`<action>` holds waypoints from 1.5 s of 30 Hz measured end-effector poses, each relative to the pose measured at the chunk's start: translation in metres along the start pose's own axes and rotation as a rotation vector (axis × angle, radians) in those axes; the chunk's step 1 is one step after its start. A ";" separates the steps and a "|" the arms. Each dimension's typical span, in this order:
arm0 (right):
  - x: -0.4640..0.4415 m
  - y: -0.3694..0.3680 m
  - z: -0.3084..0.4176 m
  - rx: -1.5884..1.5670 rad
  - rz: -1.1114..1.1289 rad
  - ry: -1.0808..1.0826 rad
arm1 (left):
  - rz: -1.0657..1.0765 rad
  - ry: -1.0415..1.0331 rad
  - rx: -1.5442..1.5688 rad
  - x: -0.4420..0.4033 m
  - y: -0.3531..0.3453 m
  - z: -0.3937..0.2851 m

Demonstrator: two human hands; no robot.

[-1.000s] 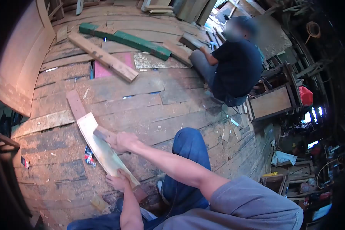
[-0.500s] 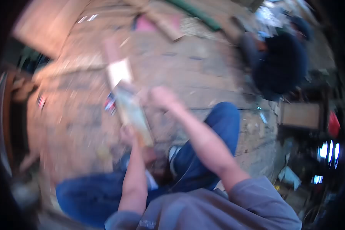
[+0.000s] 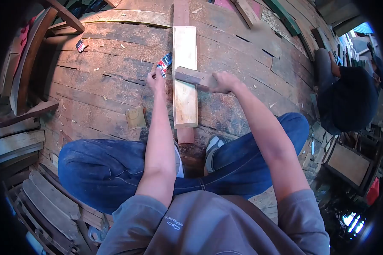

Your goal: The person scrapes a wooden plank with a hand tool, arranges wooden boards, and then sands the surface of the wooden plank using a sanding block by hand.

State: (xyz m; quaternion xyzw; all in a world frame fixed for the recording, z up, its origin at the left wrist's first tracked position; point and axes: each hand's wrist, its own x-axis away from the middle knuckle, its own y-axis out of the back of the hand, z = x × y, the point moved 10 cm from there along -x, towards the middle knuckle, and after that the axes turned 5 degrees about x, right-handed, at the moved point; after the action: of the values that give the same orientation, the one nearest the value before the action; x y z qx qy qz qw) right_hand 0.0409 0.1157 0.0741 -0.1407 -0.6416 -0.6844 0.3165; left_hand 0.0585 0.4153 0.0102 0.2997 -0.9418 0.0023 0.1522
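Note:
A long pale wooden board [image 3: 185,104] lies lengthwise in front of me, on top of a longer reddish plank [image 3: 181,13]. My right hand [image 3: 224,82] is closed around the end of a flat wooden block [image 3: 190,76]. The block reaches across the board's middle, a darker strip along its near edge. Left of the board, my left hand [image 3: 157,80] has its fingers pinched at a small blue, red and white packet [image 3: 165,63]. Part of the packet is hidden by the fingers.
A worn plank floor [image 3: 89,91] carries wood shavings, a small square piece [image 3: 135,117] and another small packet [image 3: 80,46]. Wooden furniture [image 3: 32,55] stands at left above stacked slats [image 3: 51,195]. A person in dark clothes [image 3: 349,97] sits at right.
The view has turned and steadied. My left hand has gone from the board's near end to the packet lying beside it. The right hand keeps the wooden block over the board.

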 end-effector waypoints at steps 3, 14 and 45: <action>-0.018 -0.006 -0.008 0.074 -0.015 -0.041 | 0.110 0.074 -0.053 -0.021 -0.013 0.021; 0.024 -0.094 0.042 0.240 0.117 0.414 | 0.379 0.169 -0.800 0.000 -0.030 0.053; 0.021 -0.089 0.038 0.150 0.077 0.232 | 0.377 0.185 -0.976 -0.001 -0.045 0.043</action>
State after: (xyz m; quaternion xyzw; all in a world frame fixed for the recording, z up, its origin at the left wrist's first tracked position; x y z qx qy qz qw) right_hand -0.0376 0.1451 0.0214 -0.0611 -0.6443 -0.6335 0.4240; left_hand 0.0723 0.3743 -0.0347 0.0181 -0.8535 -0.3825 0.3535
